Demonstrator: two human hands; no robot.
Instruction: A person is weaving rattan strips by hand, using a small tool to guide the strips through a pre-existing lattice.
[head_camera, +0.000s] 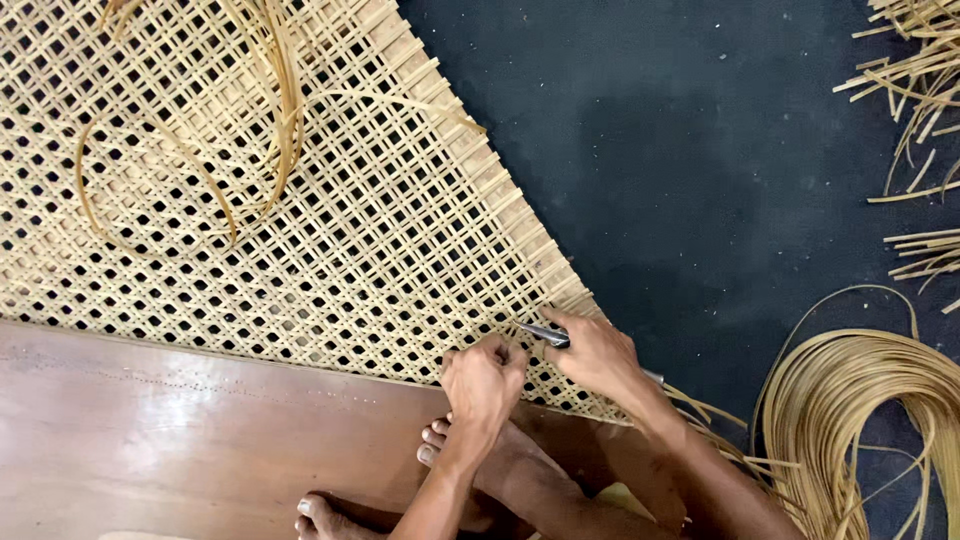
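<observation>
Left hand: the left hand is resting on the woven cane mat, close to the mat's bottom right corner. Its fingers are curling in tight and pinching a strand of the weave.
Right hand: the right hand is sitting just beside the left one, at the same corner. Its fingers are wrapping around a thin metal tool.
Metal tool: its shiny tip is poking out of the fist to the left and touching the weave between the two hands. Its other end is sticking out a little behind the wrist.
Woven cane mat: it is lying flat, with lots of small holes in it. Its right edge is slanting down over the dark floor, and short cane ends are sticking out along that edge.
Loose cane strips: some long curly strips are lying on top of the mat near its top left corner.
Wooden board: a brown shiny board is lying along the mat's bottom edge.
Feet: the person's bare toes are resting on the board, just under the left hand.
Cane coil: a big loop of cane strands is lying on the floor at the right, well apart from the mat.
Cut pieces: short cane bits are lying on the floor near its top right corner.
</observation>
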